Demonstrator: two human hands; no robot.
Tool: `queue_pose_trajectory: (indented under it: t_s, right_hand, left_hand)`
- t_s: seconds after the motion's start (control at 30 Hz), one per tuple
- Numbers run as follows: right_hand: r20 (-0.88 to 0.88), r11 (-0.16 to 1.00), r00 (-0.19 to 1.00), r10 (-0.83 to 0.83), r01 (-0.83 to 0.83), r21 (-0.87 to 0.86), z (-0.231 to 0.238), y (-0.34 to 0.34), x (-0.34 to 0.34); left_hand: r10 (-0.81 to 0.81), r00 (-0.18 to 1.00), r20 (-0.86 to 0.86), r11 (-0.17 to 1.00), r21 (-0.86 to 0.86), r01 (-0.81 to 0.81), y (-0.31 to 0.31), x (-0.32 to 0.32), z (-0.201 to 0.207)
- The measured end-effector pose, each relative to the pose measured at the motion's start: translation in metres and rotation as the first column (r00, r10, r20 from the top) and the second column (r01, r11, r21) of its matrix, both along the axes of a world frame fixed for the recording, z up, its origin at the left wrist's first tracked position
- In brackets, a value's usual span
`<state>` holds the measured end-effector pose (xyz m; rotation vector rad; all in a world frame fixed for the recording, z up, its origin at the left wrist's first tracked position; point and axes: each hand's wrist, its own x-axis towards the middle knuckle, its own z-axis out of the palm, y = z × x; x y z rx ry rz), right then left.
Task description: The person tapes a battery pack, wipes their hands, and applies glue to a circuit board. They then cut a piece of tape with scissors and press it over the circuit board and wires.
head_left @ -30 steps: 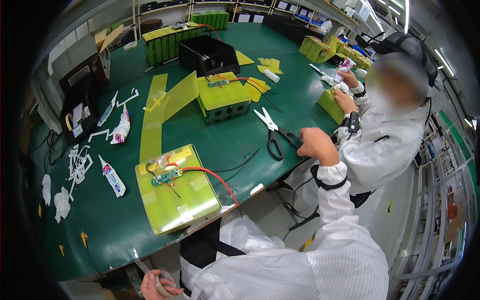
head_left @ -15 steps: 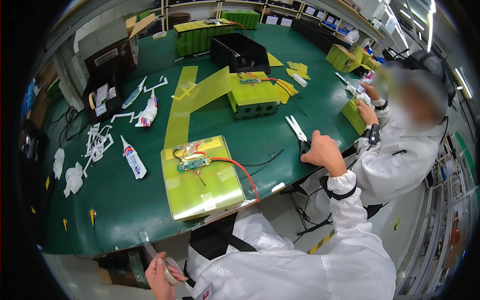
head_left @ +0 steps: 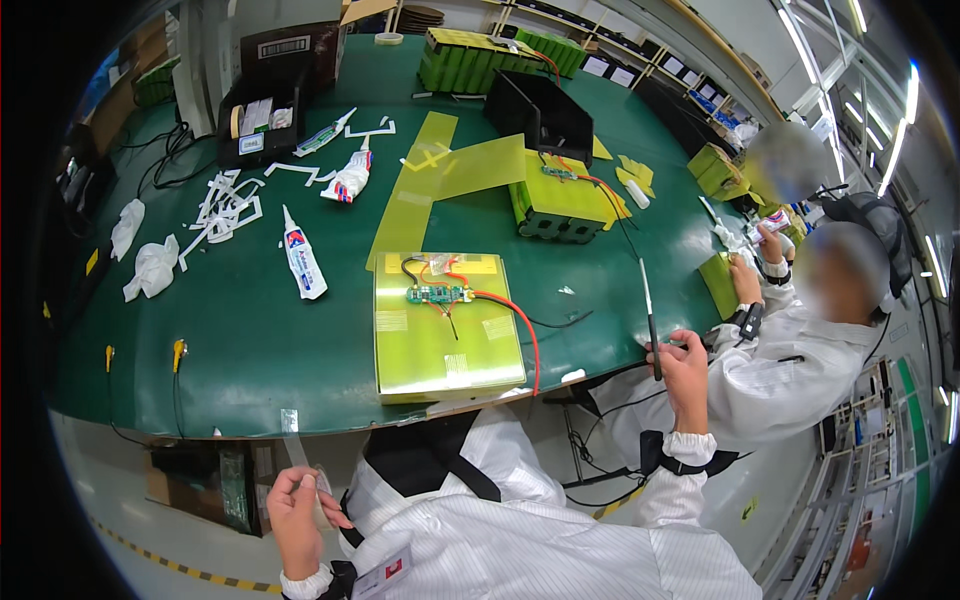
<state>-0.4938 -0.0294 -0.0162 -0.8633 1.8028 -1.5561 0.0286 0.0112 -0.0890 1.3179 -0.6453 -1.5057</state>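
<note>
Clear tape: left hand (head_left: 300,508) has fingers closed on a tape roll (head_left: 323,492), below the near edge of the green table (head_left: 250,350). Strip (head_left: 296,452) runs from the roll up to that edge, its end stuck on the tabletop.

Right hand (head_left: 685,375), at the table's near right edge: fingers clamped on black-handled scissors (head_left: 653,325), blades pointing far and seen edge-on; cannot tell whether they are fully together.

Between the hands, at the near edge: yellow-green battery pack (head_left: 425,350), lying flat, neither hand touching it. Green circuit board (head_left: 438,295) on its far part; red wire (head_left: 525,335) curves over the right side, black wire (head_left: 565,325) lies out to the right.

Left of the pack, a white tube (head_left: 303,262); farther left, white strips (head_left: 225,208) in a tangle and crumpled tissue (head_left: 153,270). Beyond the pack, a yellow sheet (head_left: 405,215) laid lengthwise. Far right of it, a second pack (head_left: 558,205), just nearer than a black bin (head_left: 540,110).

Right side: co-worker in white (head_left: 800,370), one hand at another yellow-green block (head_left: 717,285).
</note>
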Motion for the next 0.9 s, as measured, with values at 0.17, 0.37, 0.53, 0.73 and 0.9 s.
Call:
queue_pose_trajectory:
  t_s: [0.17, 0.37, 0.53, 0.73, 0.9]
  right_hand:
    - [0.219, 0.957, 0.968, 0.122, -0.057, -0.284, 0.009, 0.015, 0.036]
    - [-0.005, 0.866, 0.87, 0.492, -0.491, -0.091, 0.068, 0.022, 0.143]
    - [0.22, 0.232, 0.302, 0.928, -0.927, 0.294, 0.083, -0.007, 0.175]
    - [0.406, 0.133, 0.313, 0.859, -0.901, 0.413, 0.066, -0.039, 0.246]
    - [0.478, 0.033, 0.23, 0.848, -0.922, 0.385, 0.054, -0.06, 0.277]
  left_hand:
    - [0.065, 0.995, 0.072, 0.998, -0.018, -0.063, 0.008, 0.001, 0.003]
    - [0.042, 0.994, 0.098, 0.997, 0.061, -0.048, 0.009, 0.0, 0.018]
    - [0.008, 1.0, -0.01, 0.998, 0.06, -0.008, -0.01, -0.009, 0.034]
    - [0.046, 0.998, -0.043, 0.995, 0.095, -0.042, 0.009, -0.002, 0.041]
    - [0.023, 0.992, -0.121, 0.997, 0.075, -0.014, 0.007, 0.004, 0.037]
